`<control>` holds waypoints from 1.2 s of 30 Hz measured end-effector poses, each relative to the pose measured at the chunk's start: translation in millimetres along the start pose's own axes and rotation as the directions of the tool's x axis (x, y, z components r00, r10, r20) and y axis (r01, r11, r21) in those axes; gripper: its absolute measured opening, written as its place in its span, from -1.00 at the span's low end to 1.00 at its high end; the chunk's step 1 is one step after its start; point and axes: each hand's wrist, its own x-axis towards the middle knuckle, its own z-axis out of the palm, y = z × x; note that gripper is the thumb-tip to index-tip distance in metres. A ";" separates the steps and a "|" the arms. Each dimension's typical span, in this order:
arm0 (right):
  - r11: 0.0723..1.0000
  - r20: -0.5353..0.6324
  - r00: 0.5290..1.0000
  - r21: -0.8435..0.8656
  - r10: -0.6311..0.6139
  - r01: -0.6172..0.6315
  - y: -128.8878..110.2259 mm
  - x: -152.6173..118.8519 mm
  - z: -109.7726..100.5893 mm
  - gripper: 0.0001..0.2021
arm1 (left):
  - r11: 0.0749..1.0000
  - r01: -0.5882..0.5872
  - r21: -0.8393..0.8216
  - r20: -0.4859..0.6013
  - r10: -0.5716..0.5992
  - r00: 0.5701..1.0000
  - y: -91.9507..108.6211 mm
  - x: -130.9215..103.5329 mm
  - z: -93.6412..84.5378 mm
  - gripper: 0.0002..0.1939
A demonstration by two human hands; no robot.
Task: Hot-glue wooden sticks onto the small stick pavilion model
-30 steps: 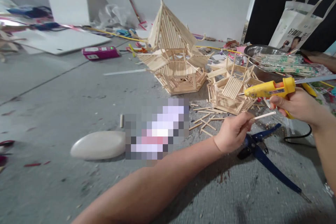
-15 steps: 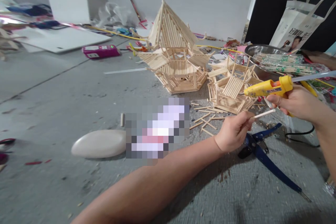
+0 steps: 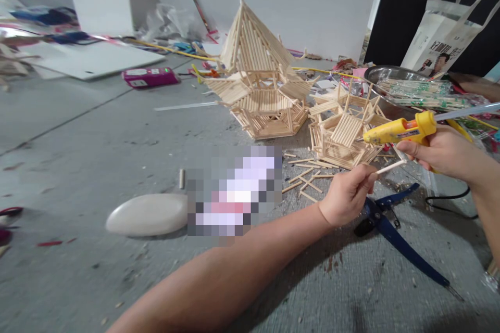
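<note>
A yellow hot glue gun (image 3: 398, 131) is gripped in my right hand (image 3: 453, 153), a clear glue stick (image 3: 469, 111) poking from its back. Its nozzle points left, in front of a small half-built wooden stick pavilion (image 3: 347, 127). My left hand (image 3: 347, 192) pinches a short wooden stick (image 3: 391, 168) whose free end reaches right, below the gun. Behind stands a taller stick pavilion (image 3: 269, 99) with a pointed roof. Loose cut sticks (image 3: 310, 179) lie on the floor beside my left hand. Blue-handled pruning shears (image 3: 402, 244) rest just below that hand.
A pale oval object (image 3: 148, 214) sits on the concrete floor beside a pixelated patch (image 3: 234, 192). Farther back are a purple box (image 3: 150, 77), a white board (image 3: 97, 57), a metal bowl (image 3: 380, 74) with wrapped sticks and a white bag (image 3: 437, 36). A black cord (image 3: 449, 199) runs at right.
The stick in my left hand has shifted very slightly left at its free end. Both hands keep their grips, and the glue gun is almost still.
</note>
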 end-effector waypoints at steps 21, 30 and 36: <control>0.957 0.019 0.989 0.248 0.148 -0.148 24.4 -11.9 -5.3 -0.58 | 0.912 0.273 -0.307 -0.137 -0.326 0.935 -0.7 6.6 3.6 -0.65; 0.772 -0.147 0.978 0.635 0.147 -0.021 33.7 -20.7 11.1 -0.69 | 0.739 0.444 -0.506 -0.073 -0.550 0.832 -1.8 21.1 -2.9 -0.65; 0.783 -0.106 0.986 0.621 0.128 -0.035 31.7 -17.0 18.4 -0.65 | 0.715 0.482 -0.507 -0.073 -0.592 0.802 -2.9 25.7 -5.2 -0.67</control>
